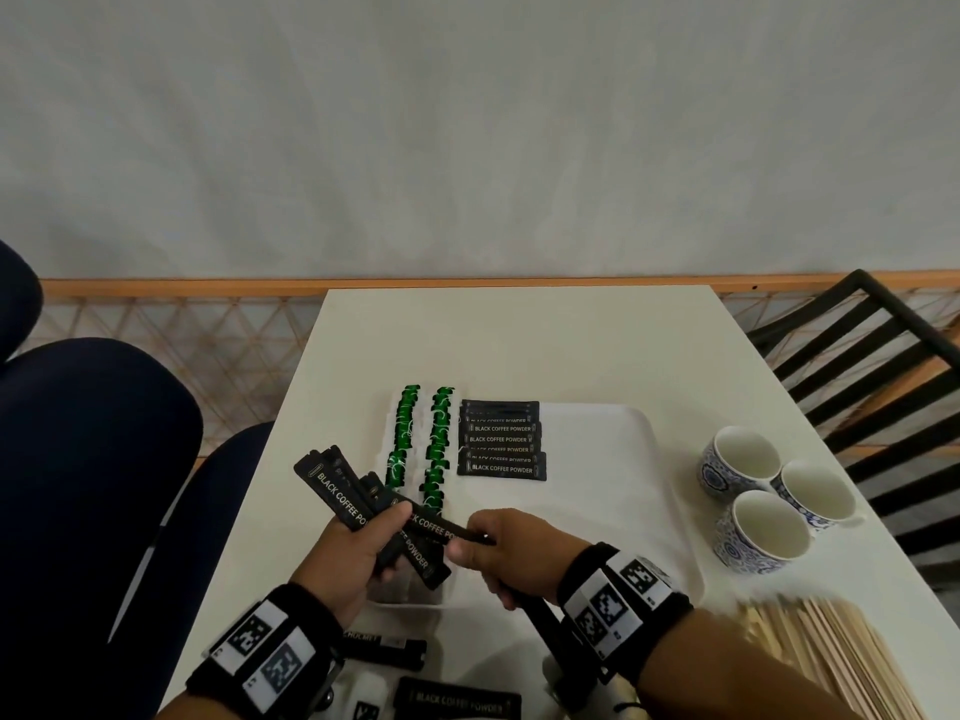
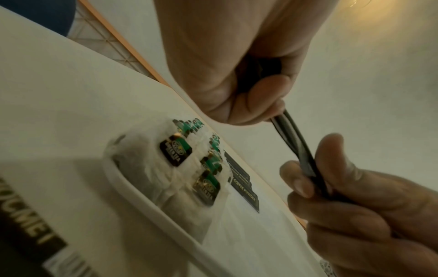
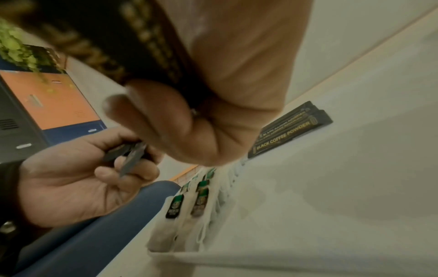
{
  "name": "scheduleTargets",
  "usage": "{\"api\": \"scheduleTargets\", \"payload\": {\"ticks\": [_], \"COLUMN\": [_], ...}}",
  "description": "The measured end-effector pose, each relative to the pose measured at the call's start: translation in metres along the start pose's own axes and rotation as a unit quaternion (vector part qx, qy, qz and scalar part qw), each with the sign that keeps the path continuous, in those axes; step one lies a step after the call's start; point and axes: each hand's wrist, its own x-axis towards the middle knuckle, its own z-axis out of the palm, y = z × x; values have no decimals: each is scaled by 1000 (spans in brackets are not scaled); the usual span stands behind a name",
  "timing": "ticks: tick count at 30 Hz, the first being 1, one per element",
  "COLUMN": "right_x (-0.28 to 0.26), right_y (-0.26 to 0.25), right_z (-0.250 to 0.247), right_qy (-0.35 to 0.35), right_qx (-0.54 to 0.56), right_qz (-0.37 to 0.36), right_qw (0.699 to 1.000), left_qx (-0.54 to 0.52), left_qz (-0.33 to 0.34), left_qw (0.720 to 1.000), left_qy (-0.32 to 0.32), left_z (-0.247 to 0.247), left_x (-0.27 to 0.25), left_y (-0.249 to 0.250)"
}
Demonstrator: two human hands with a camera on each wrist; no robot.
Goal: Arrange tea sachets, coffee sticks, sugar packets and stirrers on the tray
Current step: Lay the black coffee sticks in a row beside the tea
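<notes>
My left hand (image 1: pixel 382 537) grips a fanned bundle of several black coffee sticks (image 1: pixel 335 488) above the near left corner of the white tray (image 1: pixel 623 501). My right hand (image 1: pixel 467 540) pinches the end of one coffee stick (image 1: pixel 434 526) that crosses the bundle. In the left wrist view that stick (image 2: pixel 300 148) runs from one hand to the other. On the tray lie two rows of tea sachets (image 1: pixel 421 444) with green tags, and beside them a stack of coffee sticks (image 1: pixel 501 446). The rest of the tray is bare.
Three blue-patterned cups (image 1: pixel 758 496) stand right of the tray. A heap of wooden stirrers (image 1: pixel 831 652) lies at the near right. Loose coffee sticks (image 1: pixel 457 701) lie on the table by my wrists. A black chair (image 1: pixel 872 366) stands at the far right.
</notes>
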Motion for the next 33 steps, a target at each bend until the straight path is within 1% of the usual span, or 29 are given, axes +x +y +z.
{"api": "scheduleTargets", "payload": {"ticks": [2,3,4,5,6,7,9,10,11,12,14,16,19,20,21,22,23,25,27,28,30,31,33], "right_x": [1,5,9,13,17,19,21,21,21,21,20,19,14,13,12,12,12,14,15,13,10,8,5], "right_y": [2,2,2,0,-3,-8,-20,-26,-32,-38,-48,-55,-62,-62,-61,-59,-56,-46,-34,-27,-15,-10,-2], "right_z": [-3,-6,-9,-12,-16,-20,-25,-27,-27,-25,-21,-17,-14,-13,-13,-13,-14,-15,-18,-19,-22,-23,-25], "right_qy": [47,89,136,180,216,242,279,293,303,312,322,315,280,272,266,263,261,255,223,198,145,124,105], "right_qx": [-48,-26,36,124,218,302,426,458,475,482,482,498,568,575,570,553,522,419,296,237,146,112,64], "right_qz": [2,3,3,-2,-18,-39,-86,-106,-122,-133,-144,-146,-155,-160,-163,-163,-158,-143,-127,-121,-111,-104,-86], "right_qw": [998,996,990,976,952,921,856,833,817,808,802,795,758,755,760,774,797,860,920,943,972,980,989], "left_qx": [-28,-53,-76,-89,-90,-85,-66,-56,-46,-38,-34,-35,-22,-21,-26,-30,-33,-30,-3,20,72,90,106], "left_qz": [-5,-8,-16,-25,-34,-41,-47,-51,-61,-74,-95,-108,-118,-119,-118,-115,-106,-72,-34,-15,19,30,41], "left_qw": [1000,999,997,996,995,995,993,990,986,982,973,968,965,966,968,970,974,983,990,992,992,990,988], "left_qy": [11,6,0,-9,-20,-36,-85,-116,-146,-168,-205,-225,-232,-228,-221,-211,-198,-169,-136,-123,-104,-100,-102], "left_z": [-1,-1,-2,-2,-2,-2,0,2,3,4,5,5,5,5,4,4,3,1,1,0,-2,-4,-5], "left_x": [-1,-1,-1,-2,-3,-5,-10,-13,-16,-17,-20,-19,-17,-17,-16,-17,-15,-9,-3,-2,2,5,6], "left_y": [2,4,5,8,12,15,21,26,30,32,34,33,32,32,31,32,30,27,24,23,20,18,17]}}
